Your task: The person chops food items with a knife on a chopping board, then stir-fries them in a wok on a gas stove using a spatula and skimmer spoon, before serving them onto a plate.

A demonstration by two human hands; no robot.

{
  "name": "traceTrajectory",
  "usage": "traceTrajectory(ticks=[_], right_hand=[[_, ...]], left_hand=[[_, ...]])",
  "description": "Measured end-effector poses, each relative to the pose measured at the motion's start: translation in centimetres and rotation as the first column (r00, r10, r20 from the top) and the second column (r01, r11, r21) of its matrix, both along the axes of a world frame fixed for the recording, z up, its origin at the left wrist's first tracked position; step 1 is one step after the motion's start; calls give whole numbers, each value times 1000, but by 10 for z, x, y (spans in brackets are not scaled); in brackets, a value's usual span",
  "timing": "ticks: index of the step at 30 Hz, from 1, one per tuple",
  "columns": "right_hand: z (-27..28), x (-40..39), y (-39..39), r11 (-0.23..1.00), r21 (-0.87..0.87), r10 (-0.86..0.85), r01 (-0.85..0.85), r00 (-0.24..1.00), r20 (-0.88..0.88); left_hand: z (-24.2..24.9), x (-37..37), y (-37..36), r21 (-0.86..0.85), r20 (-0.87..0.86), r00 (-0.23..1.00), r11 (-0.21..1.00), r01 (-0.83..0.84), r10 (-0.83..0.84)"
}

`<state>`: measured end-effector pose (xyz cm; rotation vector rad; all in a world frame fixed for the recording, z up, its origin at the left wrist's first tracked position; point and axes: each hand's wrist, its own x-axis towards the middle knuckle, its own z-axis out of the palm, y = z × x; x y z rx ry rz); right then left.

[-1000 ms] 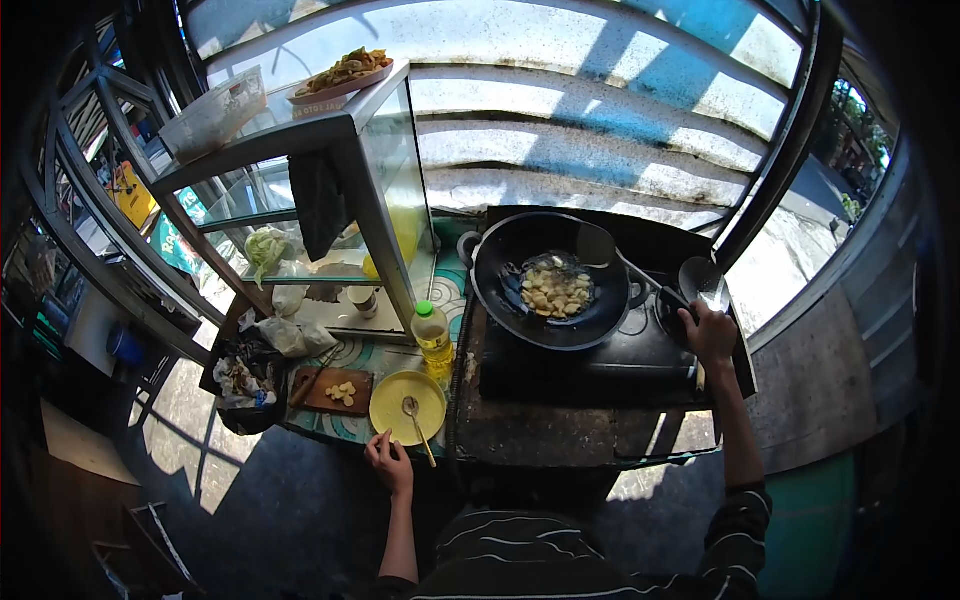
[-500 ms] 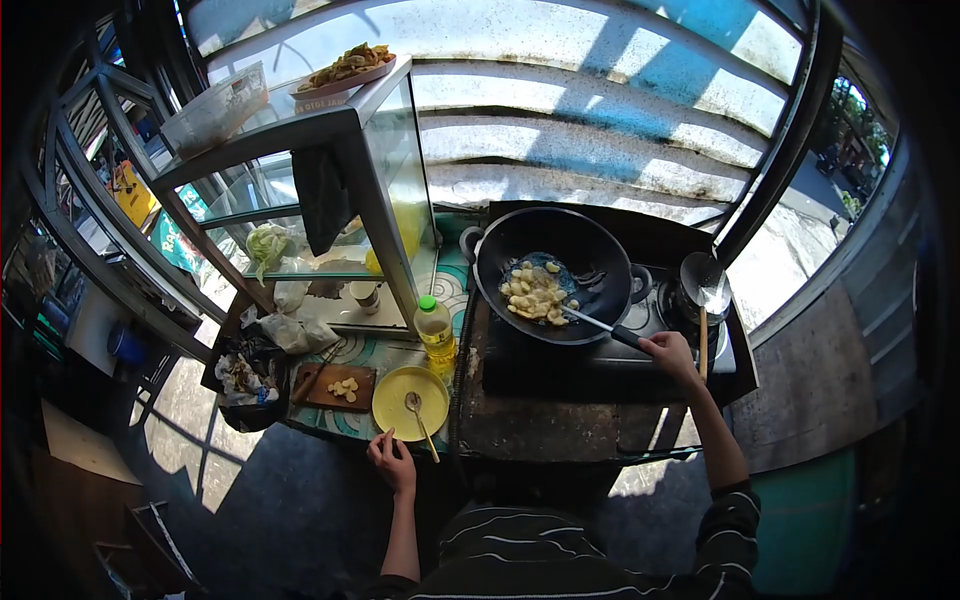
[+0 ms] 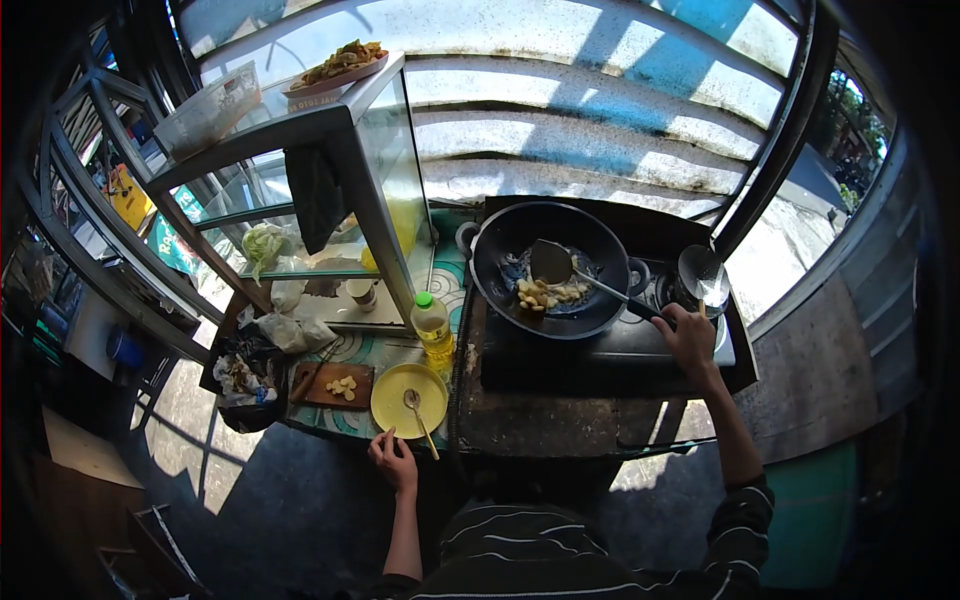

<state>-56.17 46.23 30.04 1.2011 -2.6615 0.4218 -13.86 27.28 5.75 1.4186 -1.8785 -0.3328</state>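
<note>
My right hand (image 3: pixel 690 340) grips the dark handle of a spatula (image 3: pixel 552 263), fingers wrapped round it. The spatula's broad blade is raised inside the black wok (image 3: pixel 507 306), over pale, lumpy pieces of food (image 3: pixel 545 293) in shiny oil. My left hand (image 3: pixel 393 460) holds nothing, its fingers loosely bent and apart, right at the near rim of a yellow bowl (image 3: pixel 382 405). A spoon (image 3: pixel 421 424) leans in that bowl, its handle over the front rim. To the bowl's left, small pale slices (image 3: pixel 342 387) lie on a wooden cutting board (image 3: pixel 322 397).
An oil bottle with a green cap (image 3: pixel 432 325) stands behind the bowl. A glass display case (image 3: pixel 385 180) rises at the left. Right of the wok, a ladle-like strainer (image 3: pixel 700 268) rests on the stove (image 3: pixel 600 360). Plastic bags (image 3: pixel 292 332) sit on the counter's left.
The spatula blade has come up out of the food and shows turned over it; the pieces are bunched nearer the wok's front. My right hand moved slightly right and up. My left hand stayed put.
</note>
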Motion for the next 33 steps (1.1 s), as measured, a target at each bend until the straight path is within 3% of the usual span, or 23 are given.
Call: traceTrajectory(ticks=[2, 7, 10, 13, 16, 24, 30, 33], right_hand=[[-6, -15, 1, 999, -30, -24, 20, 988, -156], [-45, -48, -1, 989, -50, -149, 141, 948, -280], [-68, -51, -4, 971, -58, -241, 234, 947, -212], [-93, -57, -5, 969, -125, -197, 212, 973, 123], [-87, -61, 0, 985, -57, -144, 165, 954, 264], [-91, -56, 6, 973, -96, -189, 211, 962, 197], [-72, -45, 10, 989, -101, -58, 108, 911, 409], [-59, -42, 13, 988, -153, 17, 31, 953, 301]], left_hand=[[1, 1, -1, -8, 3, 1000, 1000, -9, 9], [2, 11, -8, -24, 10, 998, 997, -67, 67], [2, 13, -7, -31, 1, 996, 996, -89, 89], [4, 15, -5, -28, 17, 996, 996, -88, 89], [3, 16, -4, -29, 10, 996, 996, -88, 88], [3, 23, -8, -48, -9, 994, 993, -110, 109], [1, 24, -16, -50, -29, 992, 991, -121, 119], [1, 22, -16, -35, -22, 992, 991, -126, 125]])
